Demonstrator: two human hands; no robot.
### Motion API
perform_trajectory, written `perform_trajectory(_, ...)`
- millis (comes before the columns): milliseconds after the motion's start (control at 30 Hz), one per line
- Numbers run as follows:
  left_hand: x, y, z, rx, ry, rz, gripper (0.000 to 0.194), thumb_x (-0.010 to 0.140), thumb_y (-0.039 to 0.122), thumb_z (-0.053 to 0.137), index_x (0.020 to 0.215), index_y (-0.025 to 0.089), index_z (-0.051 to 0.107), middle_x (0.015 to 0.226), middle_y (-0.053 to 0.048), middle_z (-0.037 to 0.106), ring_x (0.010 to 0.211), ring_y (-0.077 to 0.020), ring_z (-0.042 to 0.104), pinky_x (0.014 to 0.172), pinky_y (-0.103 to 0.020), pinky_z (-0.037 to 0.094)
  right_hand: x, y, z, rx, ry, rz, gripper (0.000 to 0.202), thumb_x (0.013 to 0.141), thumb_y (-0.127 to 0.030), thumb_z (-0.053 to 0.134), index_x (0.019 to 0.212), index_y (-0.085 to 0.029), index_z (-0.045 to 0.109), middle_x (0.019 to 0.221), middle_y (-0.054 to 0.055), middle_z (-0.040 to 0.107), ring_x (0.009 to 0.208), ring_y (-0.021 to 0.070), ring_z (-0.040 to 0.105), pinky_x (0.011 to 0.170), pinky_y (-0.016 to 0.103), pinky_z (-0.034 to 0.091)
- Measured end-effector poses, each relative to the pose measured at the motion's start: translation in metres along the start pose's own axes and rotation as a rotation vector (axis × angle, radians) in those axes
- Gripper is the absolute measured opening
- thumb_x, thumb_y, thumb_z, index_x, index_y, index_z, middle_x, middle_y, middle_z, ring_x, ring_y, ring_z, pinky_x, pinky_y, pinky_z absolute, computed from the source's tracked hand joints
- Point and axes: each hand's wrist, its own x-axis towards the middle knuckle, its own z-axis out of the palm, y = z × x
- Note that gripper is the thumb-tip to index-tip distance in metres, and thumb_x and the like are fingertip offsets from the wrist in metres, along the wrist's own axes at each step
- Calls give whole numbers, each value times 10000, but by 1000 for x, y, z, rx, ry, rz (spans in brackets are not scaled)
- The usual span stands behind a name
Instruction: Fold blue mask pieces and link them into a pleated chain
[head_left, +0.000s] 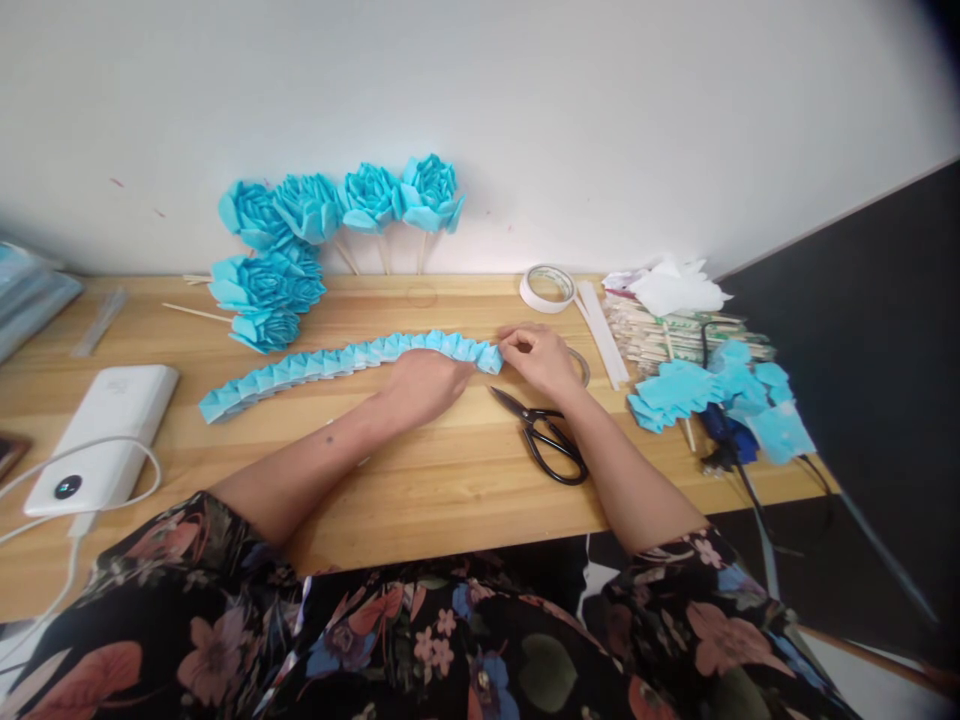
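Observation:
A long folded strip of blue paper (330, 366) curves across the wooden table. My left hand (431, 388) lies over its right part, fingers curled and closed on the strip's near edge. At the strip's right end, my right hand (541, 358) pinches the tip between thumb and forefinger. Black-handled scissors (544, 432) rest on the table just below my right hand, blades pointing up and left. Partly hidden behind my right wrist is a roll of tape (582, 366).
Several blue paper flowers (371, 197) on sticks lean on the wall at the back left. A white power bank (112, 430) with a cable lies left. To the right are a tape roll (548, 288), white glue sticks (602, 335), bundled sticks (649, 330) and blue paper pieces (675, 392).

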Motion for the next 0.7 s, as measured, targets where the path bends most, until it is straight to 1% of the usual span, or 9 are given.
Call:
perform_trajectory(167, 0, 1, -2, -27, -6, -9, 348, 978, 318, 410, 880, 217, 727, 817, -89, 744, 722, -221, 648, 618, -294, 371, 0, -1, 0, -14, -1, -10, 153, 788, -197, 624, 655, -239, 686, 1012, 20, 775, 1008, 222, 681, 947, 380, 489)
perform_trajectory(367, 2, 1, -2, 15, -18, -7, 371, 985, 317, 394, 869, 208, 728, 829, -97, 743, 725, -224, 644, 601, -300, 350, -1, -1, 0, -27, 1, -27, 151, 795, -202, 622, 659, -233, 681, 1006, 24, 774, 1012, 230, 676, 954, 392, 479)
perform_trajectory(567, 3, 0, -3, 6, -21, -9, 365, 984, 331, 399, 877, 214, 728, 844, -96, 748, 744, -234, 652, 593, -304, 336, -1, -1, -1, -48, -4, -54, 161, 833, -217, 587, 724, -245, 701, 1021, 18, 777, 1022, 229, 679, 958, 388, 483)
perform_trajectory(700, 3, 1, -3, -2, -17, -22, 373, 982, 327, 396, 846, 212, 723, 829, -96, 747, 730, -233, 650, 591, -305, 340, 0, -2, -2, -43, -20, -77, 174, 839, -212, 581, 741, -248, 720, 1026, 22, 781, 1023, 229, 689, 957, 378, 488)
